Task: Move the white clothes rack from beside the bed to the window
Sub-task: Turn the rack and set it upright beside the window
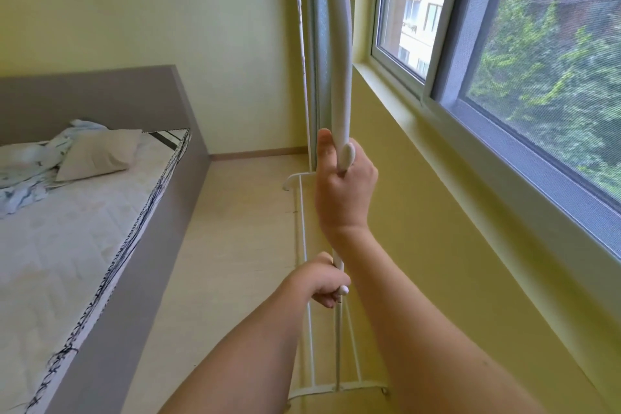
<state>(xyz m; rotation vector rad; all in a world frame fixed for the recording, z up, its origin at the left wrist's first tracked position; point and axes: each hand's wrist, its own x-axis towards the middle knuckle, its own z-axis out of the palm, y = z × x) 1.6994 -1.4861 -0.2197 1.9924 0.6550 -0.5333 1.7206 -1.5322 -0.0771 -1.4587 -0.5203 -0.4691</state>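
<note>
A: The clothes rack (340,54) looks like thin metal tubing under smooth white paint with a slight sheen; the knob by the left hand (321,284) seems smooth plastic.

B: And the bed (100,245)?

A: Its frame is a matt grey-brown board; the mattress (77,239) is quilted white cloth with dark woven edging. The pillow (100,154) is plain matt fabric.

B: The window (504,77)?

A: Glossy glass, smooth white frame, fine mesh screen. The floor (242,245) is pale, smooth, wood-look
</note>
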